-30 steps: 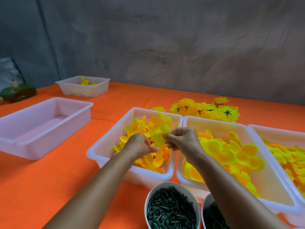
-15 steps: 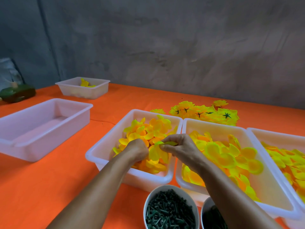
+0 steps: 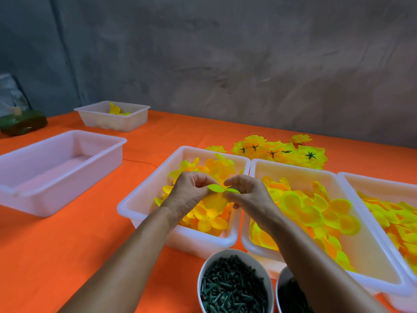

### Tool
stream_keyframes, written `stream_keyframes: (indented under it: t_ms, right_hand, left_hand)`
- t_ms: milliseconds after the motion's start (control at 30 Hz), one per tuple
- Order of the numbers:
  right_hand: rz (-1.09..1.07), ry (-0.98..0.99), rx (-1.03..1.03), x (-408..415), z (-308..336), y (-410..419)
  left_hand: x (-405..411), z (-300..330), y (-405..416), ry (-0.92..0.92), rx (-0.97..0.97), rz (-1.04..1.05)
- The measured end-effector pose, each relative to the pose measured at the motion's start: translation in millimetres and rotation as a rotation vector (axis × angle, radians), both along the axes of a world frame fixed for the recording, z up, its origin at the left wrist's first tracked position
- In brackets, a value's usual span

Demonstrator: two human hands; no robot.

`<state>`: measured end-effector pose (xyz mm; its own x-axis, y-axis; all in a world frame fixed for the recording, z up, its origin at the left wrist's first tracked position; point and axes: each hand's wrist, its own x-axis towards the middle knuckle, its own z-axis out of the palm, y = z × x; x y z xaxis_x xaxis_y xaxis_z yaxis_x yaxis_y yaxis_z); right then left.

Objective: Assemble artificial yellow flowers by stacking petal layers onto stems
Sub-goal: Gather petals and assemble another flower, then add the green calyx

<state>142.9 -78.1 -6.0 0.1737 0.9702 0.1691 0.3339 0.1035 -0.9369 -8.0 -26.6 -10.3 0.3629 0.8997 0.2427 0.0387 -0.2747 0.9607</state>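
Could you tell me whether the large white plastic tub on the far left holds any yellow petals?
No, the large white plastic tub shows only its bare floor.

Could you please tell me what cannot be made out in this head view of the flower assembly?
- Any stem under the petal layer: hidden by the left hand and right hand.
- Second bowl: mostly covered by the right forearm.
- Rightmost tray: cut off by the frame's edge.

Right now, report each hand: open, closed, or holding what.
Left hand: pinching a petal layer.
Right hand: pinching the same petal layer from the other side.
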Motion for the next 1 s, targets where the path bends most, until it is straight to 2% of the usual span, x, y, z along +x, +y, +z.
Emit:
stream_keyframes:
  t_ms: [133, 200, 233, 300, 433, 567, 667, 733, 867, 1000]
  right_hand:
    - [-0.001, 0.075, -0.002, 1.9, 0.8, 0.2]
    - [0.0, 0.075, 0.012, 1.6, 1.5, 0.2]
    - [-0.006, 0.003, 0.03, 1.2, 1.6, 1.4]
    - [-0.003, -0.283, 0.048, -1.9, 4.1, 5.8]
    - [0.171, -0.83, -0.058, -16.0, 12.1, 23.2]
    - [0.297, -1.167, -0.233, -30.9, 6.6, 36.0]
    - [0.281, -1.321, -0.209, -37.4, -0.7, 34.1]
    - [0.279, -1.278, -0.183, -36.8, -0.7, 32.7]
    - [0.231, -0.952, -0.091, -27.3, 8.5, 32.1]
    - [0.047, -0.782, 0.041, -15.4, 22.2, 24.3]
  left_hand:
    - [-3.4, -3.1, 10.0, 0.029, 0.052, 0.226]
    - [-7.1, -5.1, 15.9, 0.041, 0.018, 0.367]
    - [-9.0, -6.1, 18.5, 0.032, -0.012, 0.421]
    - [-10.8, -6.7, 21.7, 0.004, -0.088, 0.467]
    - [-10.7, -8.7, 22.5, 0.056, -0.186, 0.433]
    - [-9.5, -8.8, 20.9, 0.103, -0.211, 0.413]
    - [-8.3, -10.1, 21.1, 0.107, -0.198, 0.4]
    - [-8.6, -11.0, 22.2, 0.115, -0.173, 0.422]
    - [-11.9, -11.3, 26.4, 0.087, -0.145, 0.57]
    - [-12.2, -7.4, 24.6, -0.063, -0.105, 0.545]
